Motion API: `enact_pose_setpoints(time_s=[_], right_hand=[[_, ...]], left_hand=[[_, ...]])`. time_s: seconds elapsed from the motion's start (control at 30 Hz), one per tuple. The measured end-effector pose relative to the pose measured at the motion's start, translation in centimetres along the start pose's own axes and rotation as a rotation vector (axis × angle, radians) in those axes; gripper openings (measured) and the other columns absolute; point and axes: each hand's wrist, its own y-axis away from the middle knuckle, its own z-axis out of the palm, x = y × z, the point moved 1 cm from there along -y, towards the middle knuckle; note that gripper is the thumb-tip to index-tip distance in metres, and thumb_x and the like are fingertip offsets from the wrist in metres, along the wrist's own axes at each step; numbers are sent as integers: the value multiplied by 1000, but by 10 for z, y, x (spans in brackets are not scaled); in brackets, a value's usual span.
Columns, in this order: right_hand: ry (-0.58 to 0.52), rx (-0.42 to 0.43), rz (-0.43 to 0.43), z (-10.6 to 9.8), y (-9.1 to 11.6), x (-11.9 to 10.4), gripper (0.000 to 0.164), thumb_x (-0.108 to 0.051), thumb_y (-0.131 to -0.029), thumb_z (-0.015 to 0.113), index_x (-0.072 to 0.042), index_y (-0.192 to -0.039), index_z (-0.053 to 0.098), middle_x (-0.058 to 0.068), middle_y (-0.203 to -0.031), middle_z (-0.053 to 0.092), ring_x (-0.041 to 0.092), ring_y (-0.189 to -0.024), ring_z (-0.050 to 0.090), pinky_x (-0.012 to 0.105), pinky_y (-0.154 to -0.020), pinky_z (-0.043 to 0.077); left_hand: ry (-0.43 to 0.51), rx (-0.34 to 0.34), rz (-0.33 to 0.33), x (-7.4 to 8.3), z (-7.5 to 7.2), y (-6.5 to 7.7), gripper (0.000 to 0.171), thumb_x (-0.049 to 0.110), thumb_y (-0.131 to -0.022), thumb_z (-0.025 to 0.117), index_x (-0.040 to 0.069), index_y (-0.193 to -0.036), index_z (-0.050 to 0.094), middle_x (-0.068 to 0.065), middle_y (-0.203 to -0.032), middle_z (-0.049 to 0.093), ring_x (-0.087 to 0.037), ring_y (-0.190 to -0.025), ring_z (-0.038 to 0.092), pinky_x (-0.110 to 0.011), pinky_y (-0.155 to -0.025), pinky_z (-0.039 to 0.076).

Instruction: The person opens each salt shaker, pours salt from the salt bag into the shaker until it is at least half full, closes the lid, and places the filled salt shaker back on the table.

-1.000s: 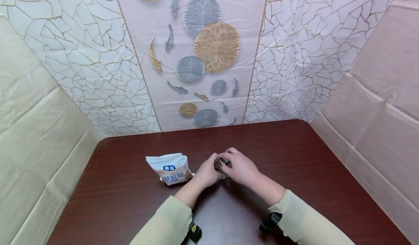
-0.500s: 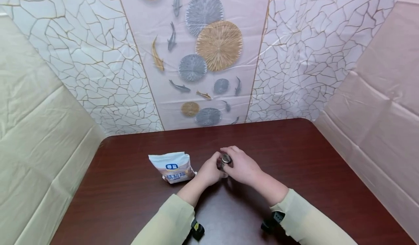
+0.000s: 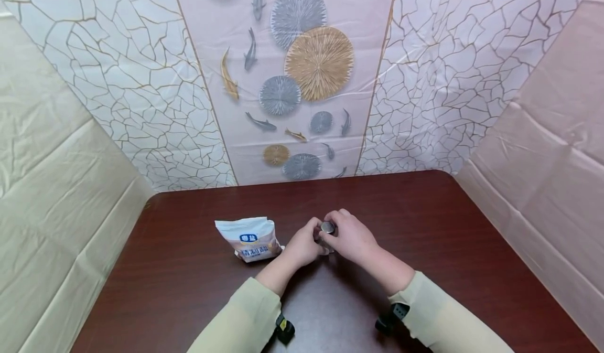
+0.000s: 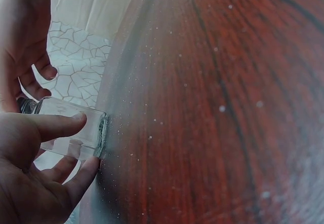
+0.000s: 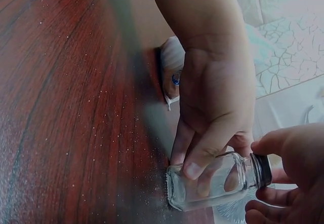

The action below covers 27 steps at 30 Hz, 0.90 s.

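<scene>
My left hand (image 3: 303, 245) grips the body of a small clear glass bottle (image 5: 215, 183), which stands upright with its base at the tabletop. My right hand (image 3: 351, 237) holds the bottle's round dark-sided cap (image 5: 261, 171) between thumb and fingers, and the cap sits at the bottle's neck. From the head view the cap's top looks silvery, while the fingers cover most of the glass. In the left wrist view, the left thumb lies along the glass, with other fingers behind and below it. No contents are visible inside the glass.
A white and pinkish salt bag (image 3: 252, 240) with blue print stands left of my left hand. Tiny white specks are scattered on the dark red-brown wooden table (image 3: 198, 300). A patterned cloth (image 3: 302, 80) hangs behind the table's back edge.
Around the cap, my right fingers have shifted, and more of its silvery top shows now. The left hand keeps its grip on the bottle. The head view has shifted slightly.
</scene>
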Motion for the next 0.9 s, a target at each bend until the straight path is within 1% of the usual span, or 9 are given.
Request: enact_pose_setpoints(time_s=[0.17, 0.3, 0.47, 0.57, 0.67, 0.8, 0.9], right_hand=[[-3, -13, -15, 2, 0, -2, 30, -30, -86, 75, -12, -109, 68, 3, -99, 59, 17, -83, 59, 35, -72, 52], [-13, -12, -25, 2, 0, -1, 29, -28, -86, 74, -13, -110, 68, 3, -102, 60, 18, -87, 60, 36, -74, 53], [-25, -6, -54, 2, 3, -1, 25, -21, -86, 71, -15, -110, 69, 3, -105, 61, 19, -92, 61, 37, -78, 53], [-35, -7, -84, 2, 4, -1, 25, -17, -86, 69, -16, -111, 70, 2, -106, 60, 19, -94, 60, 37, -79, 52], [-46, -12, -122, 2, 5, -1, 26, -13, -88, 66, -14, -114, 70, 3, -110, 60, 20, -98, 61, 37, -81, 52], [-48, -8, -176, 3, 5, 0, 29, -7, -88, 63, -10, -117, 69, 4, -115, 61, 22, -106, 60, 38, -86, 52], [-52, -8, -207, 3, 6, 1, 32, -3, -87, 60, -8, -118, 69, 6, -118, 61, 24, -111, 59, 40, -91, 52]], left_hand=[[-7, 14, 9, -3, -1, 1, 46, 8, -75, 84, 18, -107, 51, 2, -92, 59, -16, -85, 56, -35, -77, 48], [-2, 15, 8, -2, -1, 0, 46, 8, -75, 84, 19, -106, 52, 3, -91, 59, -15, -86, 56, -34, -77, 47], [-12, 7, 1, 1, -2, 1, 45, 10, -76, 84, 19, -106, 52, 4, -92, 61, -15, -87, 57, -34, -77, 48], [-22, 3, 3, 1, -2, 1, 45, 11, -76, 84, 18, -106, 51, 4, -93, 62, -15, -87, 58, -34, -77, 48], [-32, -5, -11, 0, -2, 2, 46, 12, -77, 83, 19, -108, 50, 3, -95, 62, -16, -87, 57, -34, -77, 48], [-31, -15, -28, 0, -2, 1, 49, 13, -77, 83, 19, -114, 50, 2, -99, 62, -17, -91, 58, -36, -80, 49], [-28, -17, -32, 0, -2, 1, 52, 14, -77, 83, 19, -118, 51, 0, -104, 63, -19, -97, 60, -38, -84, 50]])
